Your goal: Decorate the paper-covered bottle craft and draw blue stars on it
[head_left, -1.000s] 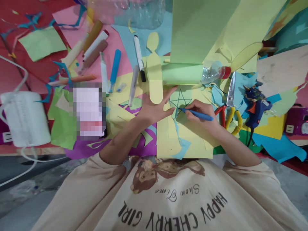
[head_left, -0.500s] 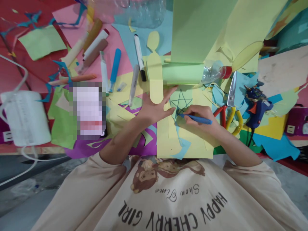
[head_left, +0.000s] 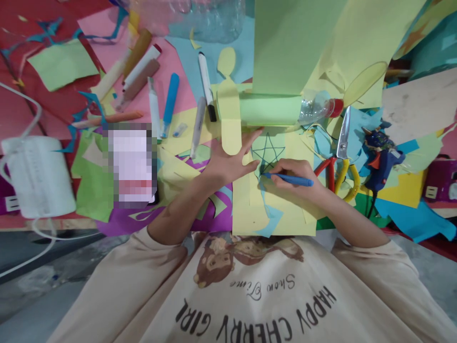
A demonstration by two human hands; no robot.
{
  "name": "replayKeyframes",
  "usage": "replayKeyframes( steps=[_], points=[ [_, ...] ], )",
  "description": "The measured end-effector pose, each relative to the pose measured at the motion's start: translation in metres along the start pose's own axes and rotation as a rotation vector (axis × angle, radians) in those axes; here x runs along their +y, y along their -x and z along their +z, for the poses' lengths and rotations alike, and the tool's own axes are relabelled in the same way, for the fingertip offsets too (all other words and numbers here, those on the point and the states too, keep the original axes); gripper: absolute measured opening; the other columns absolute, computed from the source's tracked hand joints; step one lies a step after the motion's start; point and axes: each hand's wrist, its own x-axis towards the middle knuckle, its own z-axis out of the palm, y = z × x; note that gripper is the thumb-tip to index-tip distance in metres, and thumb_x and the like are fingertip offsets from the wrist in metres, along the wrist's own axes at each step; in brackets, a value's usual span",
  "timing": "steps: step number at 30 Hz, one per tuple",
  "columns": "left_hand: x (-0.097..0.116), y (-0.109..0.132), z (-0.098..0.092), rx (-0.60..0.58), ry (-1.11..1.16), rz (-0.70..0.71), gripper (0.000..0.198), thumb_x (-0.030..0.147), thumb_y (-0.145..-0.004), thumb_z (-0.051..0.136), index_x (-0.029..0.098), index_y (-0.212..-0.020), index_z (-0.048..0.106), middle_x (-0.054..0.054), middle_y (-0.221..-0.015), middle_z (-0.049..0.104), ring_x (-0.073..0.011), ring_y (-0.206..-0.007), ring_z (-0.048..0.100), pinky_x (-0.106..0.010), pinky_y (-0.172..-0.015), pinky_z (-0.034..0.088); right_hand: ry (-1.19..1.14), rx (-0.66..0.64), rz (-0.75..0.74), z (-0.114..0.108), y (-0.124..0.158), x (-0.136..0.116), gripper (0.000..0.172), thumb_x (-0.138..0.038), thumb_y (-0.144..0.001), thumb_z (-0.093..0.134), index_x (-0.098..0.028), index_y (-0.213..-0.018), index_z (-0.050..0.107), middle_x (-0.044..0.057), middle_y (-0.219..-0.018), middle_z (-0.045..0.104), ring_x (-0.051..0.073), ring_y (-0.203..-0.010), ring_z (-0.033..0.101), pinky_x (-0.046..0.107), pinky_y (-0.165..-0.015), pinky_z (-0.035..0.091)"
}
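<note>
A blue marker (head_left: 294,180) is pinched in my right hand (head_left: 298,172), its tip down at the lower left of a star (head_left: 268,151) drawn in dark lines. The star lies on a light green paper piece, over pale yellow sheets (head_left: 246,219). My left hand (head_left: 228,164) rests flat with fingers spread at the left of the drawing. A pale yellow paper cutout (head_left: 230,114) with a round top reaches down over the back of that hand and hides some of its fingers. Below the star hangs a light blue paper scrap (head_left: 269,220).
Right of my right hand lie scissors (head_left: 343,143) with red and yellow handles and a blue glue gun (head_left: 383,169). A plastic bottle (head_left: 317,107) wrapped in green paper lies ahead. Several markers (head_left: 171,105), a blurred-out phone (head_left: 132,164) and a white device (head_left: 39,176) are leftward.
My right hand and the blue marker have shifted slightly down and left, the tip now just below the star's lower-left point. My left hand stays in place.
</note>
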Motion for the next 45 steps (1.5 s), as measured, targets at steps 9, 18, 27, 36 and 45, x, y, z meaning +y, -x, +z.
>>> replayKeyframes(
  steps=[9,18,27,36,45],
  points=[
    [-0.001,0.0,0.001,-0.003,0.012,-0.005,0.072,0.039,-0.096,0.052,0.034,-0.163,0.027,-0.004,-0.113,0.056,-0.0213,-0.098,0.054,-0.043,-0.103,0.04,-0.068,0.194,0.088,0.0,0.001,0.01,0.008,-0.023,-0.077,0.061,-0.021,-0.07,0.057,-0.002,-0.062,0.06,0.009,-0.053,0.044,0.026,-0.052,0.036],
    [-0.003,-0.003,0.002,0.012,-0.006,0.041,0.074,0.038,-0.094,0.053,0.03,-0.163,0.028,-0.004,-0.108,0.056,-0.0216,-0.096,0.053,-0.041,-0.101,0.042,-0.065,0.181,0.082,-0.002,0.001,0.012,0.01,-0.024,-0.083,0.065,-0.021,-0.075,0.06,-0.001,-0.066,0.061,0.011,-0.058,0.047,0.027,-0.055,0.038],
    [-0.001,-0.002,0.001,0.001,0.02,0.014,0.073,0.038,-0.094,0.053,0.032,-0.163,0.029,-0.006,-0.115,0.058,-0.0228,-0.1,0.056,-0.043,-0.103,0.041,-0.036,0.117,0.039,-0.002,0.001,0.012,0.012,-0.02,-0.082,0.062,-0.02,-0.071,0.056,-0.004,-0.064,0.058,0.009,-0.056,0.043,0.026,-0.053,0.033],
    [-0.001,-0.001,0.001,0.008,0.037,0.025,0.072,0.038,-0.095,0.052,0.034,-0.163,0.027,-0.005,-0.116,0.058,-0.0211,-0.1,0.054,-0.04,-0.103,0.04,0.008,0.069,0.01,-0.003,0.001,0.007,0.01,-0.022,-0.079,0.062,-0.02,-0.069,0.061,-0.002,-0.063,0.061,0.009,-0.054,0.044,0.026,-0.053,0.036],
    [-0.003,-0.002,0.002,0.044,0.006,0.052,0.072,0.038,-0.094,0.054,0.031,-0.162,0.031,-0.004,-0.107,0.057,-0.0218,-0.095,0.054,-0.041,-0.099,0.042,-0.064,0.216,0.096,-0.002,0.001,0.011,0.01,-0.025,-0.082,0.064,-0.02,-0.074,0.06,-0.002,-0.066,0.061,0.011,-0.059,0.048,0.027,-0.055,0.039]
  ],
)
